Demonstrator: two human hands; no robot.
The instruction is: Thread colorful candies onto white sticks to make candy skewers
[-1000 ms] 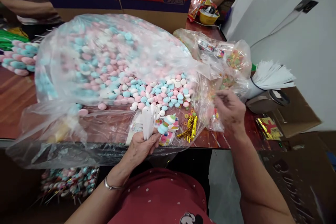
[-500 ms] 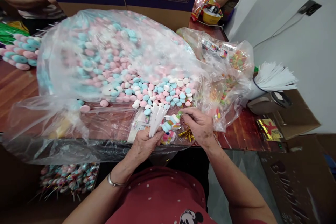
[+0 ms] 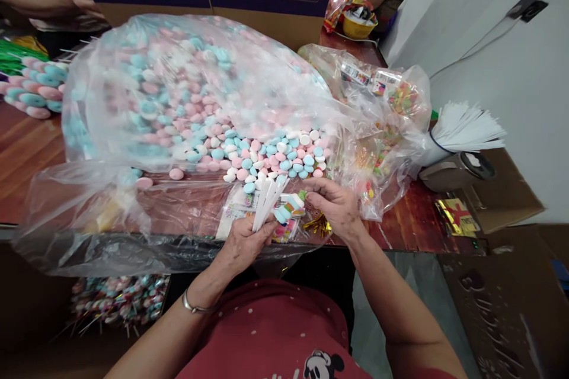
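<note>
- The left hand [image 3: 243, 241] is closed around a bunch of white sticks [image 3: 267, 198]. They fan up toward 12 o'clock from the fist.
- One stick carries a candy skewer [image 3: 290, 207] with soft blue, white and pink pieces. It lies tilted, just right of the white sticks.
- The right hand [image 3: 335, 208] pinches a small green candy ring [image 3: 303, 194] at the tip of the skewer. Thumb and finger are closed on it and the other fingers are curled.
- The pieces look light and squishy, so I think a hard squeeze would dent them. The stick is thin and stiff. It looks best held low on the bare stick, not on the candy.
- The ring is tiny and could slip, so a fingertip pinch suits it.
- At 12 o'clock from the hands lies a big clear bag of marshmallow candies [image 3: 200, 100] on the bench [image 3: 26, 160].
- At 2 o'clock is a smaller bag of ring candies [image 3: 386, 130].
- Gold twist ties [image 3: 317, 226] lie just under the right hand.
</note>
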